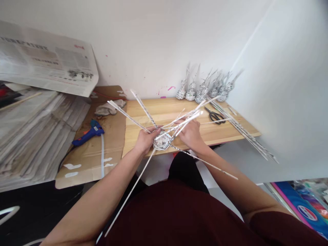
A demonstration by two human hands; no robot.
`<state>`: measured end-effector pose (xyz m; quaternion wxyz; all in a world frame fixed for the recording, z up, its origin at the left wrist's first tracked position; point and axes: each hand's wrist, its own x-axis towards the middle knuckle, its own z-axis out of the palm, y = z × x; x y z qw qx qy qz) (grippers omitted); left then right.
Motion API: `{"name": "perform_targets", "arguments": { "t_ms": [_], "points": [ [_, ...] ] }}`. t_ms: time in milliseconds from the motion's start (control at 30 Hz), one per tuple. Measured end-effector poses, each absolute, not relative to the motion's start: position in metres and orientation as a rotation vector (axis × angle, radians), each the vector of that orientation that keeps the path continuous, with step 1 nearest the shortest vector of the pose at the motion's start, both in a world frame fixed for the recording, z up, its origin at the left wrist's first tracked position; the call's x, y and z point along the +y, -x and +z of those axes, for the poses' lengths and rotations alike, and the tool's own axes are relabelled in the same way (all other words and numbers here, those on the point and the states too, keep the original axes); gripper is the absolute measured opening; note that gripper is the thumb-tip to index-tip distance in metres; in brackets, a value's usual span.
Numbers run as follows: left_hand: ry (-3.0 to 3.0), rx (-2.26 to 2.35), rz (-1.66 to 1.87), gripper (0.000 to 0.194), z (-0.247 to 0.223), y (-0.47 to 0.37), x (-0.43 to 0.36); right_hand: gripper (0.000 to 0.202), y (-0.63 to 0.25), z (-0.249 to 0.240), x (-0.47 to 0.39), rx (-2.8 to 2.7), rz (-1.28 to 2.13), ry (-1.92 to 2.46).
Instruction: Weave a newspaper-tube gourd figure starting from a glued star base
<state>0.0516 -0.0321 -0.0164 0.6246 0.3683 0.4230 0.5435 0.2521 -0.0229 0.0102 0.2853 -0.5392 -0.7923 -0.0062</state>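
Observation:
A small round weave of rolled newspaper (162, 140) is held over the front edge of the wooden board, with several paper sticks radiating from it. My left hand (148, 138) grips its left rim, thumb on top. On the other side my right hand (189, 131) is closed around paper sticks (187, 120) that run up and right from the weave; its fingertips are partly hidden behind them. One long stick (130, 191) hangs toward my lap, and another (205, 160) crosses over my right forearm.
Black scissors (216, 117) and a bundle of paper sticks (238, 126) lie on the board (138, 112) at right. Several woven gourd shapes (191, 93) stand by the wall. Leftward are a blue glue gun (89, 133) on cardboard (87, 157), a glove (110, 107) and stacked newspapers (46, 136).

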Motion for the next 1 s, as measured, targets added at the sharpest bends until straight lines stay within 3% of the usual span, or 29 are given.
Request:
{"name": "perform_targets", "arguments": {
  "t_ms": [67,233,500,600,767,1000],
  "points": [
    [-0.835,0.959,1.255,0.054,-0.016,-0.051,-0.032,0.024,-0.253,0.01,-0.026,-1.976,-0.21,1.36],
    [-0.827,0.928,1.258,0.05,-0.019,-0.05,-0.03,0.016,-0.254,0.012,-0.03,-1.982,-0.315,1.31],
    [-0.83,0.931,1.286,0.05,-0.024,-0.049,-0.027,0.024,-0.248,0.005,-0.035,-1.948,0.093,1.482],
    [-0.82,0.926,1.287,0.048,-0.023,-0.049,-0.027,0.026,-0.243,0.003,-0.031,-1.908,0.428,1.47],
    [-0.816,0.897,1.258,0.049,-0.021,-0.049,-0.029,0.02,-0.23,-0.001,-0.021,-1.305,1.33,1.253],
    [-0.823,0.886,1.252,0.046,-0.021,-0.048,-0.031,0.017,-0.226,-0.004,-0.016,-0.901,1.832,1.038]
  ]
}}
